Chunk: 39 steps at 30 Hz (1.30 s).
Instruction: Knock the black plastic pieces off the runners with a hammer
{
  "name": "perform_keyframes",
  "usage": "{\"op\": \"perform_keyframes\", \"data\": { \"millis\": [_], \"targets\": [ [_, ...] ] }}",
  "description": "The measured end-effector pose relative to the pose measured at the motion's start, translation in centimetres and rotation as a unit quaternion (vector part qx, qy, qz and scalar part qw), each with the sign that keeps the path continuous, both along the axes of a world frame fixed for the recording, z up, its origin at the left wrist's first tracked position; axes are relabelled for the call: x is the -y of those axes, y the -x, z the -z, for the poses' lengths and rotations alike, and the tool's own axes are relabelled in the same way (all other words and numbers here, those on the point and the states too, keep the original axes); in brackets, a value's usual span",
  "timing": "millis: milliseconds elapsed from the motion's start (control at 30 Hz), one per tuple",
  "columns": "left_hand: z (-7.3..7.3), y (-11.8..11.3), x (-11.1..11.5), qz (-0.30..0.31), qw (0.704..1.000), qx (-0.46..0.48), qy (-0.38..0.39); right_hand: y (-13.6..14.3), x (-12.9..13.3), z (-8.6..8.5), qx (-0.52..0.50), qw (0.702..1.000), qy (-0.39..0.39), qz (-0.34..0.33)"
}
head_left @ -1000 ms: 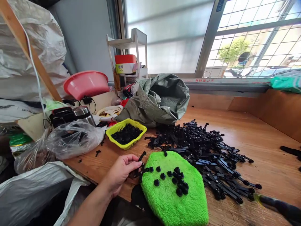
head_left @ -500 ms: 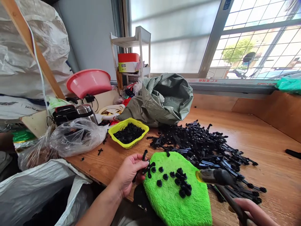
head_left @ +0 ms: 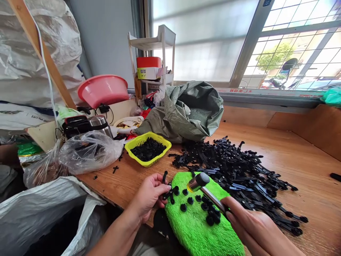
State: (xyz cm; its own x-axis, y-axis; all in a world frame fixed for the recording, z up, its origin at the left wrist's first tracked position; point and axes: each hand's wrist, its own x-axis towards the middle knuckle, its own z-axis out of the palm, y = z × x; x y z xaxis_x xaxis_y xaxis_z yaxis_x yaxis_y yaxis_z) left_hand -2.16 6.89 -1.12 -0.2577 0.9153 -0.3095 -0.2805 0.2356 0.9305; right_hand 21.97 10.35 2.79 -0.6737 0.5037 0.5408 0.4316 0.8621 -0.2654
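My left hand (head_left: pixel 149 197) pinches a small black plastic cross-shaped part (head_left: pixel 168 188) at the left edge of a bright green fuzzy pad (head_left: pixel 205 231). Several black round caps (head_left: pixel 205 209) lie on the pad. My right hand (head_left: pixel 253 227) grips the handle of a small hammer; its metal head (head_left: pixel 197 181) hovers just above the pad, a little right of the held part. A large heap of black plastic strips (head_left: pixel 234 174) lies on the wooden table (head_left: pixel 306 170) behind the pad.
A yellow basket (head_left: pixel 148 148) of black caps stands left of the heap, a grey-green sack (head_left: pixel 186 110) behind it. Clear plastic bags (head_left: pixel 87 151), a pink basin (head_left: pixel 103 90) and a white shelf rack (head_left: pixel 157 57) crowd the left. A window runs along the back.
My right hand has swung the hammer in from the right, its head now over the pad near the held part. My left hand has stayed on the part.
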Motion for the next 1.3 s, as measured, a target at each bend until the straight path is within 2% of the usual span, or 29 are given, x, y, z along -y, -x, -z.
{"op": "perform_keyframes", "data": {
  "millis": [133, 367, 500, 633, 700, 800, 933, 1067, 1300],
  "targets": [
    [-0.1, 0.1, -0.2, 0.006, 0.999, -0.044, -0.001, 1.9, 0.3, -1.0, 0.042, 0.997, -0.06, 0.011],
    [-1.0, 0.4, -0.8, 0.016, 0.996, -0.09, 0.0, 2.8, -0.1, 0.0, 0.093, 0.995, -0.016, 0.018],
    [-0.7, 0.8, -1.1, 0.023, 0.992, -0.118, -0.021, 2.9, -0.4, 0.5, 0.165, 0.986, 0.026, 0.027],
    [-0.4, 1.1, -1.5, 0.032, 0.99, -0.138, -0.028, 3.1, -0.5, 0.6, 0.111, 0.992, 0.037, 0.051],
    [-0.6, 1.1, -1.6, 0.04, 0.988, -0.149, -0.022, 3.2, -0.6, 0.6, 0.117, 0.99, 0.044, 0.061],
    [-1.2, 1.1, -1.8, 0.052, 0.984, -0.169, -0.005, 3.3, -0.6, 0.5, 0.156, 0.985, 0.046, 0.054],
    [-1.6, 1.1, -1.7, 0.054, 0.981, -0.184, 0.007, 3.3, -0.5, -0.3, 0.143, 0.986, 0.059, 0.066],
    [-1.5, 1.1, -1.7, 0.052, 0.984, -0.171, 0.006, 3.4, -0.3, -0.5, 0.211, 0.974, 0.051, 0.063],
    [-0.9, 1.2, -1.8, 0.052, 0.986, -0.161, -0.004, 4.0, 0.4, -0.8, 0.243, 0.966, 0.022, 0.083]
  ]
}}
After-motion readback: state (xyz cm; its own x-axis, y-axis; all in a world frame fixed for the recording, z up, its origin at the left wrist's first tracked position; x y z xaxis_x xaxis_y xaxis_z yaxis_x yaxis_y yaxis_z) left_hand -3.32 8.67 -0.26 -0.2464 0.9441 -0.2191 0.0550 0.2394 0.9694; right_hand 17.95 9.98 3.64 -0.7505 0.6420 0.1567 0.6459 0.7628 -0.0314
